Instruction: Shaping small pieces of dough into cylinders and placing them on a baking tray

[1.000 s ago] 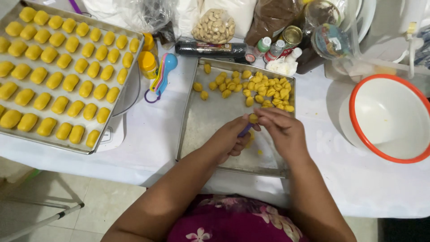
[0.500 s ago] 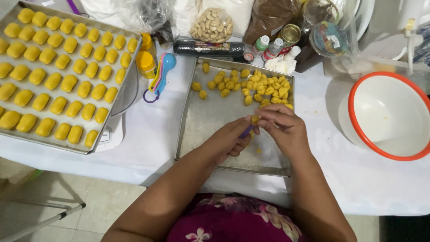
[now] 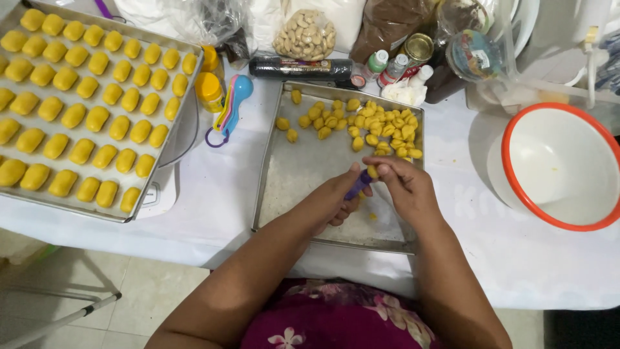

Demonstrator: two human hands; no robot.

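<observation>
At the centre of the frame we have both hands over the near half of a metal baking tray point(image 3: 303, 174). Our left hand point(image 3: 336, 200) is curled around a small purple tool point(image 3: 359, 185), thumb and fingers closed on its handle, and our right hand point(image 3: 400, 184) pinches a small yellow dough piece point(image 3: 372, 171) between thumb and fingertips, right against the tool's tip. The piece looks soft and light, easily dented or smeared, so we judge it wants a gentle hold at its sides, not a squeeze across the middle; it may also be a little greasy. More loose yellow pieces point(image 3: 368, 126) are heaped in the upper right of this tray, touching one another. At the upper left of the frame a second tray point(image 3: 177, 139) carries neat rows of shaped yellow pastries point(image 3: 84, 103), set apart from each other. Between the trays lie coloured measuring spoons point(image 3: 229, 110), and at the right edge sits a white bowl with an orange rim point(image 3: 562, 168).
</observation>
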